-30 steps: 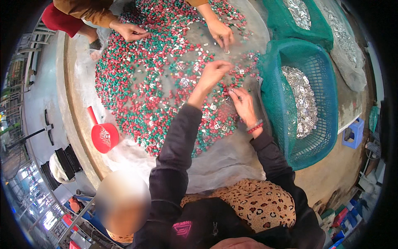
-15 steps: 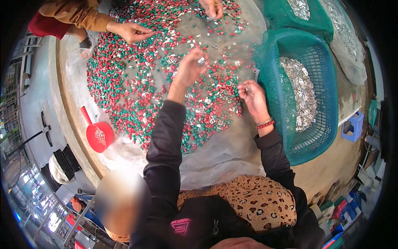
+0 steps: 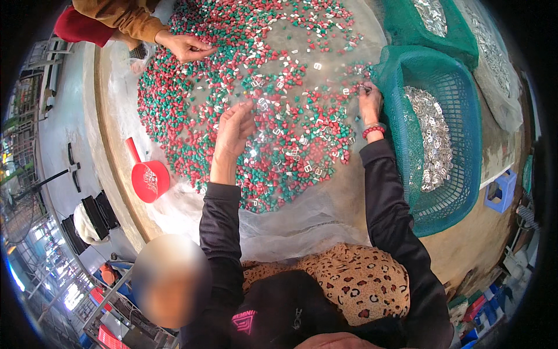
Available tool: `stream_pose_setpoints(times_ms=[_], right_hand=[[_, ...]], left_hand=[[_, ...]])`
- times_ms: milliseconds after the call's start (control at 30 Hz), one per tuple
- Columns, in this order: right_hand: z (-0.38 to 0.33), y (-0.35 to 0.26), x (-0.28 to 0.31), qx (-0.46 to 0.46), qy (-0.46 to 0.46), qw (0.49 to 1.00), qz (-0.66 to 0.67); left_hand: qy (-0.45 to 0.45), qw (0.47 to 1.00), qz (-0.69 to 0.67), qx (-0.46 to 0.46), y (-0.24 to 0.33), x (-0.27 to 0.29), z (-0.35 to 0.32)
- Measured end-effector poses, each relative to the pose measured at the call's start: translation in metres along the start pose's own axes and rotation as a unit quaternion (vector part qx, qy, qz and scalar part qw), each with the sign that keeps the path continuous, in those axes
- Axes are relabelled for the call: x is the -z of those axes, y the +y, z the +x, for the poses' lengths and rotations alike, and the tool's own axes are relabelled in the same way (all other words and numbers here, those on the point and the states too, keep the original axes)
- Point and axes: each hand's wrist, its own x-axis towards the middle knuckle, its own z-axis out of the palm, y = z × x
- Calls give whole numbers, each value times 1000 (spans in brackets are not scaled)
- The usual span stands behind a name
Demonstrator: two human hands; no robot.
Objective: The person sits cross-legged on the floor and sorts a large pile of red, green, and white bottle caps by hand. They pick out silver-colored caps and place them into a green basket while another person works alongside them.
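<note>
Small red and green plastic-looking pieces lie spread over the worktop, with silvery metal buckles scattered among them. Over the middle of the spread my left hand is closed, fingers curled; whatever it may hold is hidden. A pale buckle shows just beyond its fingertips. My right hand, with a red bead bracelet at the wrist, is closed at the right edge of the spread, beside the green net over the basket. Something small is at its fingertips, too small to name.
A blue-green basket lined with green net holds many buckles. A second netted container stands beyond it. A red dipper lies at left. Far left, a co-worker's hand reaches over the pieces.
My left hand has drawn back toward me and left; the buckle seen at it before no longer shows there. My right hand has moved farther forward. A co-worker's second hand has left the view.
</note>
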Motion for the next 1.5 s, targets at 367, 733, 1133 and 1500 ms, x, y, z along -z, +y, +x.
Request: stream_pose_setpoints(times_ms=[367,733,1133,1500], right_hand=[[-82,-105,33,-225,-345,798,440],[-94,-133,38,117,-395,904,-118],[162,-222,239,301,0,862,-409],[41,-218,73,301,-328,895,-32]], left_hand=[[-12,997,47,62,-36,-39,-12],[5,976,216,1,-41,-61,1],[62,938,340,-40,-25,-14,-15],[149,864,471,-92,-11,32,26]])
